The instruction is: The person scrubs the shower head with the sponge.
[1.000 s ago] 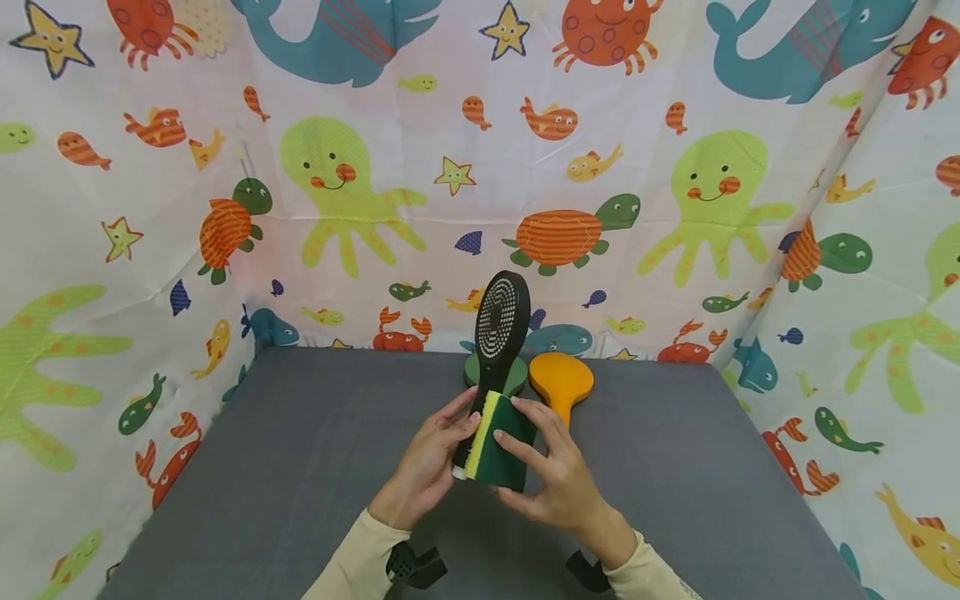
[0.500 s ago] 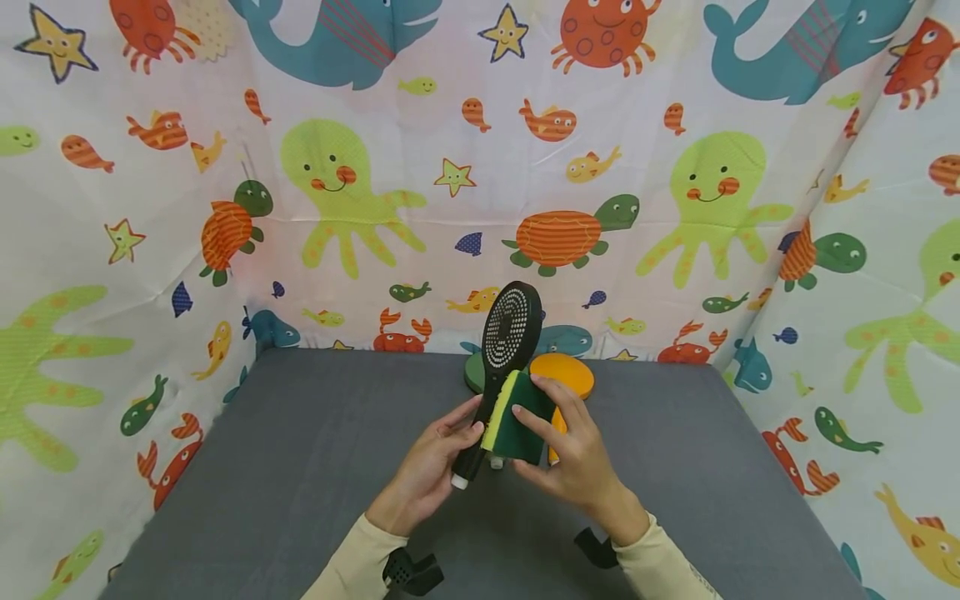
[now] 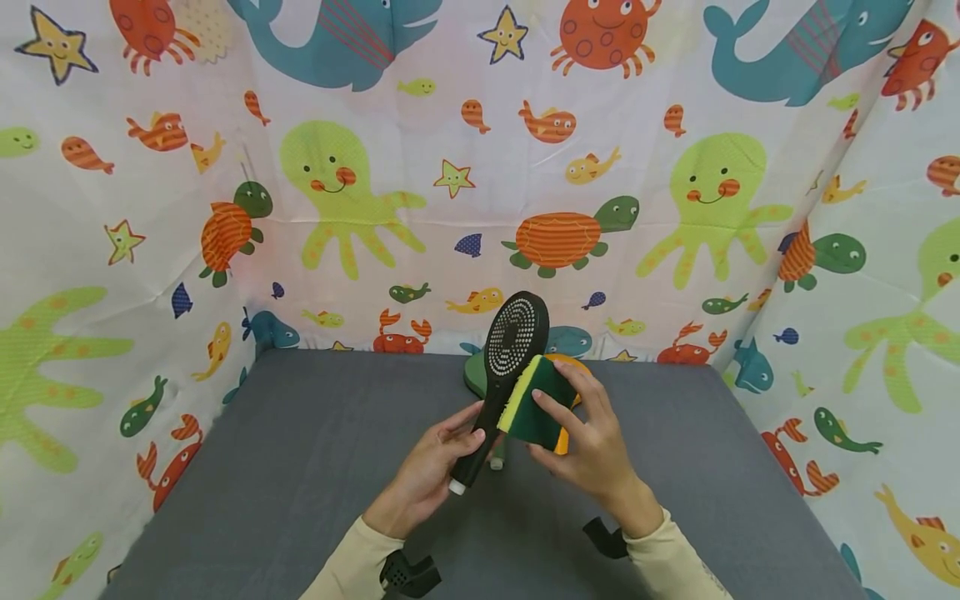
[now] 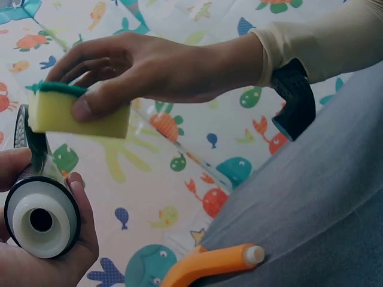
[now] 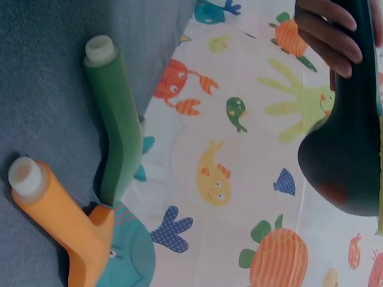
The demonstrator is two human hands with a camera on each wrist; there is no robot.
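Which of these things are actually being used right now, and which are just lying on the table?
In use:
- black shower head, gripped by the left hand
- green and yellow sponge, held against it by the right hand

Lying about:
- orange shower head on the grey table
- green shower head beside it
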